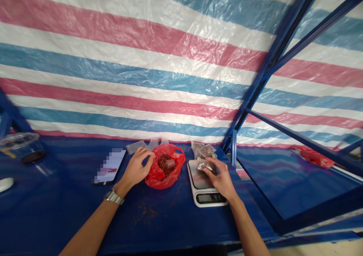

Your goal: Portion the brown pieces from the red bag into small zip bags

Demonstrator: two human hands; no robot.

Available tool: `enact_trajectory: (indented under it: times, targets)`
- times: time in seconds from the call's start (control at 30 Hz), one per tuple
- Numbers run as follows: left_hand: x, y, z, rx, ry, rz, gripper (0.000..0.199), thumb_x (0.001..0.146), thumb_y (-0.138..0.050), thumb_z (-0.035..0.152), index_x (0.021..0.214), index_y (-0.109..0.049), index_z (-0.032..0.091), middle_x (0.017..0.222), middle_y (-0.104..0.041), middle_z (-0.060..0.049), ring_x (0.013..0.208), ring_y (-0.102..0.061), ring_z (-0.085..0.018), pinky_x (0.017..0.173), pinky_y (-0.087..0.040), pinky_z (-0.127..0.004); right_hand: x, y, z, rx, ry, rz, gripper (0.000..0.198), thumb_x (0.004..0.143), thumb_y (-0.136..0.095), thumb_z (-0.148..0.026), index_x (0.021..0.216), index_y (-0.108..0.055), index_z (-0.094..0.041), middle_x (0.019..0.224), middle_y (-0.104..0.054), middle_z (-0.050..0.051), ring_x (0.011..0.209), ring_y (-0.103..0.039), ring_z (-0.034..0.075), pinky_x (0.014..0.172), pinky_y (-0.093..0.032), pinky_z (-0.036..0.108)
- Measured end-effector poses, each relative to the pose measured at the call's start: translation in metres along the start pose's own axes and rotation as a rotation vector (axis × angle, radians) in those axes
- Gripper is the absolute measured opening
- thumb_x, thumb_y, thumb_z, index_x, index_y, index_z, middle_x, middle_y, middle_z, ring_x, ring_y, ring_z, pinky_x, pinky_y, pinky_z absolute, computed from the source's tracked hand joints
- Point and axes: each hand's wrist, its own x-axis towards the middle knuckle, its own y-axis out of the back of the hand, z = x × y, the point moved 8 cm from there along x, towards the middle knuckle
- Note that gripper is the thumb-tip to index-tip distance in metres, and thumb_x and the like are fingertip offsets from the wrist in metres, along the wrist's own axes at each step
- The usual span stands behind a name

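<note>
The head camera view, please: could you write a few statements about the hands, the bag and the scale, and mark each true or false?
1. The left hand rests at the rim of the red plastic bag. True.
2. The right hand holds a small clear packet over the kitchen scale. True.
3. The smartphone lies on the scale. False: it lies on the blue table, to the left of the left hand.
4. The red bag is empty. False: it holds brown pieces and a small cup.
5. The wristwatch is on the right wrist. False: it is on the left wrist.
</note>
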Motion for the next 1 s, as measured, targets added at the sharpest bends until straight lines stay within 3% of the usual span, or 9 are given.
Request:
enact_trajectory:
  times: [0.13, 0.23, 0.4, 0.6, 0.73, 0.93, 1.0]
  targets:
    - [-0.005, -0.006, -0.015, 0.021, 0.11, -0.023, 0.017, 0.102, -0.051, 0.034, 0.108, -0.062, 0.023, 0.107, -0.065, -0.005, 0.1, -0.067, -0.023, 0.091, -0.054, -0.038, 0.015, -0.013, -0.041, 0.022, 0.103, -0.088, 0.035, 0.095, -0.067, -0.053, 0.122, -0.072, -0.029, 0.12, -0.076, 0.009, 0.112, -0.068, 0.033, 0.1, -0.047, 0.051]
    - [-0.01, -0.011, -0.022, 0.005, 0.158, -0.044, 0.033, 0.097, -0.059, 0.036, 0.128, -0.053, 0.024, 0.121, -0.059, -0.007, 0.101, -0.069, -0.022, 0.087, -0.057, -0.037, 0.028, -0.041, -0.093, 0.003, 0.245, -0.252, 0.032, 0.096, -0.071, -0.043, 0.127, -0.069, -0.034, 0.118, -0.077, 0.005, 0.112, -0.069, 0.031, 0.104, -0.042, 0.049]
    - [-0.013, -0.014, -0.015, -0.063, 0.154, -0.119, 0.041, 0.089, -0.057, 0.019, 0.129, -0.051, 0.025, 0.126, -0.051, -0.008, 0.096, -0.068, -0.021, 0.09, -0.058, -0.038, 0.04, -0.09, -0.146, -0.051, 0.403, -0.404, 0.026, 0.1, -0.065, -0.025, 0.125, -0.068, -0.033, 0.121, -0.076, 0.004, 0.113, -0.067, 0.029, 0.101, -0.04, 0.046]
    - [-0.01, -0.013, 0.0, -0.152, 0.106, -0.197, 0.051, 0.076, -0.052, 0.002, 0.121, -0.057, 0.027, 0.124, -0.055, -0.007, 0.111, -0.064, -0.024, 0.103, -0.053, -0.04, 0.042, -0.108, -0.145, -0.089, 0.417, -0.394, 0.029, 0.099, -0.065, -0.022, 0.125, -0.067, -0.034, 0.121, -0.076, 0.004, 0.113, -0.065, 0.03, 0.095, -0.038, 0.044]
    - [-0.006, -0.007, 0.005, -0.152, 0.063, -0.17, 0.036, 0.083, -0.059, 0.009, 0.115, -0.061, 0.026, 0.12, -0.058, -0.007, 0.115, -0.061, -0.025, 0.106, -0.051, -0.04, 0.04, -0.105, -0.143, -0.094, 0.409, -0.343, 0.026, 0.101, -0.06, -0.021, 0.123, -0.067, -0.032, 0.121, -0.075, 0.004, 0.112, -0.066, 0.029, 0.093, -0.037, 0.042]
    - [-0.004, -0.006, 0.009, -0.029, 0.012, -0.166, 0.002, 0.092, -0.066, 0.021, 0.09, -0.066, 0.023, 0.096, -0.067, -0.003, 0.099, -0.063, -0.023, 0.095, -0.049, -0.037, 0.036, -0.095, -0.146, -0.078, 0.442, -0.286, 0.021, 0.102, -0.058, -0.019, 0.118, -0.067, -0.029, 0.115, -0.075, 0.003, 0.106, -0.066, 0.025, 0.092, -0.033, 0.04]
    - [-0.004, -0.008, 0.01, -0.018, 0.02, -0.175, 0.012, 0.094, -0.066, 0.026, 0.083, -0.065, 0.022, 0.089, -0.069, -0.002, 0.09, -0.065, -0.021, 0.087, -0.048, -0.034, 0.037, -0.091, -0.146, -0.056, 0.412, -0.252, 0.019, 0.102, -0.06, -0.02, 0.118, -0.066, -0.029, 0.113, -0.075, 0.002, 0.102, -0.067, 0.024, 0.091, -0.033, 0.04]
